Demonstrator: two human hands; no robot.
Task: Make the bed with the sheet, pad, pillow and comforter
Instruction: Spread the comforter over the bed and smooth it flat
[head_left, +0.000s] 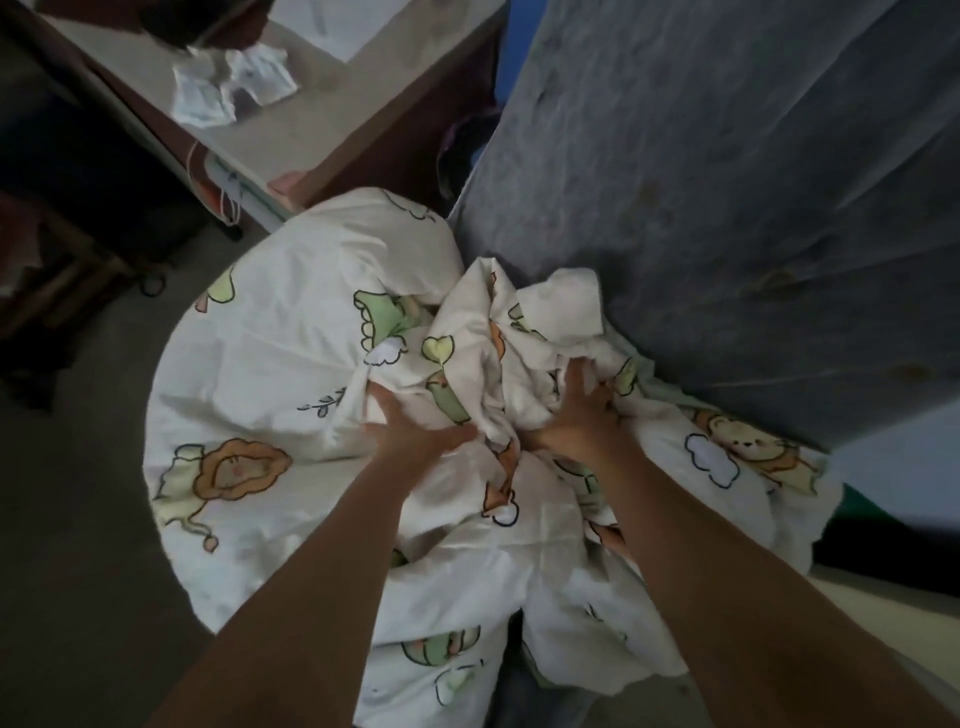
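Observation:
A bulky white comforter (291, 364) printed with cartoon lions, clouds and green hearts is bunched in front of me, hanging over the floor at the left and lying against the bed's edge at the right. My left hand (410, 423) grips a fold of it near the middle, fingers dug into the cloth. My right hand (584, 410) grips another crumpled fold just to the right. The grey-blue mattress (727, 182) stretches away at the upper right, bare of bedding. Sheet, pad and pillow are not in sight.
A wooden desk (322, 119) stands at the upper left with crumpled white papers (234, 83) on top and cables hanging from its edge. Dark furniture (62, 270) sits at the far left. Grey floor (78, 519) lies at the lower left.

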